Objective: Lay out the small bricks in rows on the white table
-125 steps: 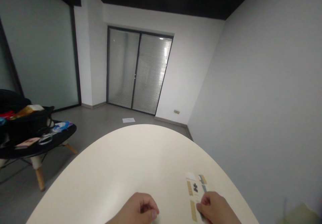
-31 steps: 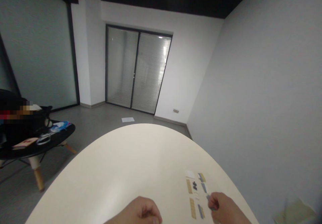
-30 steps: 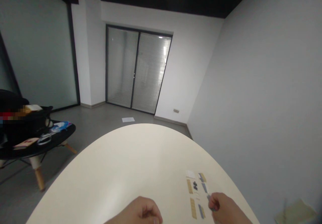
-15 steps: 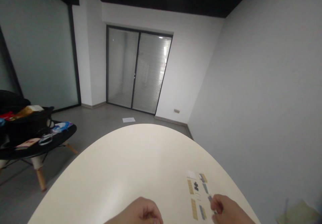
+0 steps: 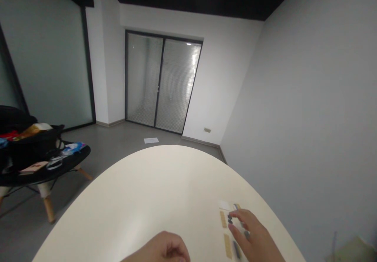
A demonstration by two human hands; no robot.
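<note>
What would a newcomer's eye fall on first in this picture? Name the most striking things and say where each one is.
The big cream table fills the lower middle of the view, and a right hand spreads over small tan and dark pieces near its right edge. Beyond it, a glass double door with blinds stands in the far wall.

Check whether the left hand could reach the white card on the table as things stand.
Probably yes: only bare tabletop lies between the left hand and the white card, and the right hand sits beside the card, not across that path.
</note>
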